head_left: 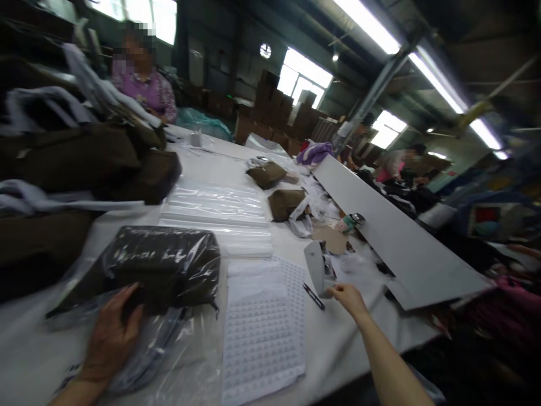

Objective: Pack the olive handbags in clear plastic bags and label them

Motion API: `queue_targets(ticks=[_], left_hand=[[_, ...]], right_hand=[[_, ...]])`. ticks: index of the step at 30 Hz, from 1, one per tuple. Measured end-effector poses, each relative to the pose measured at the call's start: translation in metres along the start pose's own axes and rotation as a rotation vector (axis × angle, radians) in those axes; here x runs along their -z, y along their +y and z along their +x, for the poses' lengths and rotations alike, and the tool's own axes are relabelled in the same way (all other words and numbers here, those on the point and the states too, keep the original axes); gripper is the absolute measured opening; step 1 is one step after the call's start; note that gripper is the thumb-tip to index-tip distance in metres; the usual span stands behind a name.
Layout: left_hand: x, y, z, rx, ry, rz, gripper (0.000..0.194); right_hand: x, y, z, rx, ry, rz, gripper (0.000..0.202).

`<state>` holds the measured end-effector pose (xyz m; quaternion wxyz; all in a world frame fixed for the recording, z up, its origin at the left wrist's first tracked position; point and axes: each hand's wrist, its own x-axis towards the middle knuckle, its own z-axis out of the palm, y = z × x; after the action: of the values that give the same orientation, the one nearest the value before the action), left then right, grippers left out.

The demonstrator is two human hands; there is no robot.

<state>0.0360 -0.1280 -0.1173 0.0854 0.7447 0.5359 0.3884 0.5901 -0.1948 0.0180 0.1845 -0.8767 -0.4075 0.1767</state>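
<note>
My left hand (112, 332) rests with thumb and fingers apart on a dark olive fabric bag (169, 270) sealed in clear plastic. Folds of loose plastic and a pale strap lie beneath that palm. Farther right, my right hand (349, 300) pinches at the near end of a grey tape dispenser (315, 265); the tape between the fingertips is barely visible. Just left of those fingers lies a small pair of dark thread snips (313, 296). Printed label sheets (262, 338) are spread between my two hands.
A stack of clear plastic sleeves (215, 211) lies beyond the wrapped bag. Olive bags (71, 158) pile up at left, and smaller olive pouches (287, 204) sit farther back. A long white board (393, 237) slants along the right side. A co-worker (143, 90) is across the table.
</note>
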Motion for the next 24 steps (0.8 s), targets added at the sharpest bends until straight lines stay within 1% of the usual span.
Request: queue_targets(ticks=[1, 2, 3, 4, 6, 7, 8, 9, 10, 11, 12, 14, 16, 17, 19, 21, 22, 23, 24], left_hand=[[0.003, 0.006, 0.002, 0.030, 0.057, -0.014, 0.064], [0.005, 0.010, 0.003, 0.040, 0.081, -0.042, 0.065], [0.007, 0.013, 0.004, 0.054, 0.099, -0.029, 0.065], [0.008, 0.014, 0.004, 0.070, 0.124, -0.021, 0.064], [0.008, 0.014, 0.002, 0.094, 0.165, -0.017, 0.062], [0.007, 0.013, 0.000, 0.103, 0.184, -0.026, 0.062], [0.007, 0.013, -0.002, 0.107, 0.199, -0.042, 0.061], [0.007, 0.013, -0.003, 0.111, 0.215, -0.062, 0.060], [0.006, 0.013, -0.005, 0.114, 0.236, -0.080, 0.060], [0.006, 0.013, -0.005, 0.118, 0.259, -0.092, 0.060], [0.006, 0.012, -0.006, 0.119, 0.280, -0.101, 0.061], [0.007, 0.012, -0.005, 0.116, 0.315, -0.108, 0.061], [0.008, 0.011, -0.004, 0.116, 0.319, -0.097, 0.057], [0.009, 0.011, -0.004, 0.120, 0.309, -0.086, 0.052], [0.009, 0.012, -0.004, 0.116, 0.269, -0.054, 0.039], [0.008, 0.012, -0.006, 0.085, 0.224, -0.017, 0.032], [0.008, 0.012, -0.007, 0.064, 0.206, -0.001, 0.032], [0.008, 0.011, -0.007, 0.045, 0.191, 0.012, 0.033], [0.008, 0.010, -0.008, 0.031, 0.175, 0.020, 0.034]], right_hand=[[-0.008, -0.029, -0.004, 0.093, -0.061, 0.008, 0.026], [-0.019, -0.063, -0.010, 0.197, -0.136, 0.031, 0.026], [-0.033, -0.101, -0.019, 0.304, -0.220, 0.059, 0.026], [-0.049, -0.140, -0.031, 0.434, -0.336, 0.095, 0.025], [-0.084, -0.220, -0.063, 0.691, -0.570, 0.152, 0.023], [-0.102, -0.257, -0.082, 0.802, -0.671, 0.141, 0.023], [-0.120, -0.290, -0.100, 0.910, -0.741, 0.101, 0.024], [-0.138, -0.320, -0.118, 1.023, -0.798, 0.025, 0.025], [-0.155, -0.344, -0.133, 1.136, -0.804, -0.092, 0.026], [-0.171, -0.365, -0.146, 1.238, -0.766, -0.251, 0.027], [-0.186, -0.381, -0.156, 1.311, -0.702, -0.411, 0.028], [-0.208, -0.403, -0.167, 1.364, -0.554, -0.648, 0.027], [-0.220, -0.416, -0.165, 1.331, -0.457, -0.733, 0.030], [-0.221, -0.420, -0.160, 1.308, -0.425, -0.738, 0.034], [-0.215, -0.424, -0.143, 1.256, -0.345, -0.747, 0.045], [-0.199, -0.418, -0.120, 1.208, -0.258, -0.730, 0.053], [-0.189, -0.409, -0.107, 1.187, -0.219, -0.715, 0.052], [-0.178, -0.395, -0.095, 1.188, -0.179, -0.690, 0.047], [-0.167, -0.375, -0.083, 1.223, -0.137, -0.655, 0.041]])
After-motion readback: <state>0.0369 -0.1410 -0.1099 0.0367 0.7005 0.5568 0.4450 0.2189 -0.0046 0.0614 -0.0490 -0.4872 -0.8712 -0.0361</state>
